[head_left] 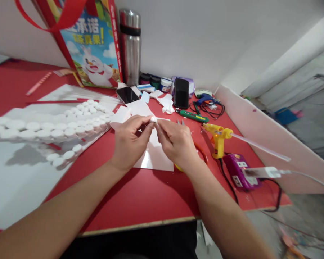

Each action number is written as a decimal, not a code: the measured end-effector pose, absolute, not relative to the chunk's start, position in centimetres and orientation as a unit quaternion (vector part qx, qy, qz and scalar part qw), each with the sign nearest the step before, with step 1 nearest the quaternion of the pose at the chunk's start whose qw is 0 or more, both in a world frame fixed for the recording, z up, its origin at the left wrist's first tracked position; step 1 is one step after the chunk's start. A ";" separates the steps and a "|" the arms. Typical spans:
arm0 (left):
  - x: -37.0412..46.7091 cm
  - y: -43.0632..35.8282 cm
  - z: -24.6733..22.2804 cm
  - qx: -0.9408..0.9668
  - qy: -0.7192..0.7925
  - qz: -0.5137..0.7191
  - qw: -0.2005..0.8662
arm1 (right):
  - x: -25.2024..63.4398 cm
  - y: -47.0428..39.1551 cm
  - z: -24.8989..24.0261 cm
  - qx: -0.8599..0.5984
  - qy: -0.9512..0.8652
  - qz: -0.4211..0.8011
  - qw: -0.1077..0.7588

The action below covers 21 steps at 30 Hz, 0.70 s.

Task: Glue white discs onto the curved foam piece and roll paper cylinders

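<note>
My left hand [132, 140] and my right hand [175, 140] meet over the middle of the red table, fingertips pinched together. Between them is a small white piece [153, 119], perhaps rolled paper; its exact kind is too small to make out. Both hands are closed on it. Beneath them lies a glossy white sheet [158, 162], partly covered by the hands. Scissors [203, 153] with orange and yellow handles are mostly hidden behind my right hand. To the left stands a curved structure of white discs [40, 131] on a white board [18, 183].
A yellow hot glue gun [218, 138] with its glue stick stands at the right, near a purple power strip [240, 169] and cables. Behind lie a green utility knife [193, 116], a phone [127, 95], a steel thermos [131, 50] and a printed bag [94, 57].
</note>
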<state>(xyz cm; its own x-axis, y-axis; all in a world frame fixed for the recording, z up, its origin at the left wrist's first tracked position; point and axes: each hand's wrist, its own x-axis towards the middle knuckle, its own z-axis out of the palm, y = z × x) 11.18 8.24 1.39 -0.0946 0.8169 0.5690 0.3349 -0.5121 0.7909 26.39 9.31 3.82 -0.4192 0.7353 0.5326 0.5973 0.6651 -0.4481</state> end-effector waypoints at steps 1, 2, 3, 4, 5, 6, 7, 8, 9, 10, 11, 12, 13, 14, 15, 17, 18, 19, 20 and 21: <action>11.3 8.1 1.2 0.653 0.442 0.590 0.174 | 26.4 9.3 3.9 -0.399 -0.835 0.101 0.365; 11.4 8.1 1.1 0.662 0.433 0.592 0.155 | 26.4 9.2 3.9 -0.401 -0.832 0.102 0.368; 11.5 8.0 1.0 0.667 0.424 0.594 0.151 | 26.5 9.2 4.0 -0.405 -0.829 0.101 0.372; 11.6 7.9 0.9 0.668 0.415 0.596 0.160 | 26.6 9.2 4.0 -0.409 -0.825 0.100 0.376; 11.7 7.9 0.9 0.665 0.408 0.599 0.180 | 26.7 9.3 4.1 -0.412 -0.822 0.103 0.380; 11.8 7.9 1.0 0.654 0.403 0.604 0.210 | 26.9 9.3 4.1 -0.413 -0.819 0.109 0.384; 11.7 8.0 1.1 0.639 0.401 0.608 0.247 | 27.1 9.5 4.1 -0.411 -0.818 0.118 0.386; 11.6 8.1 1.2 0.621 0.400 0.609 0.288 | 27.3 9.6 4.1 -0.406 -0.819 0.129 0.385; 11.5 8.3 1.4 0.603 0.402 0.605 0.330 | 27.6 9.7 4.2 -0.399 -0.822 0.140 0.381; 11.3 8.4 1.6 0.588 0.404 0.597 0.367 | 27.7 9.8 4.2 -0.391 -0.826 0.151 0.377; 11.0 8.6 1.8 0.579 0.407 0.585 0.396 | 27.9 9.9 4.2 -0.386 -0.829 0.161 0.372; 10.8 8.7 2.0 0.578 0.409 0.570 0.416 | 28.0 9.9 4.2 -0.383 -0.830 0.172 0.367; 10.6 8.8 2.2 0.583 0.412 0.558 0.424 | 28.0 10.0 4.3 -0.384 -0.829 0.184 0.363; 10.4 8.8 2.4 0.592 0.412 0.549 0.422 | 28.0 10.0 4.3 -0.388 -0.825 0.197 0.361; 10.3 8.8 2.5 0.607 0.410 0.544 0.410 | 28.0 10.0 4.3 -0.393 -0.821 0.208 0.359; 10.2 8.7 2.6 0.638 0.408 0.540 0.368 | 27.8 10.0 4.3 -0.403 -0.812 0.220 0.361; 10.2 8.7 2.6 0.650 0.408 0.539 0.348 | 27.8 10.0 4.3 -0.408 -0.807 0.224 0.363; 10.2 8.6 2.6 0.655 0.409 0.538 0.336 | 27.7 10.1 4.3 -0.413 -0.803 0.229 0.364; 10.3 8.6 2.6 0.654 0.413 0.538 0.336 | 27.7 10.2 4.2 -0.418 -0.798 0.235 0.365; 10.4 8.6 2.6 0.645 0.418 0.538 0.347 | 27.8 10.3 4.2 -0.423 -0.793 0.244 0.365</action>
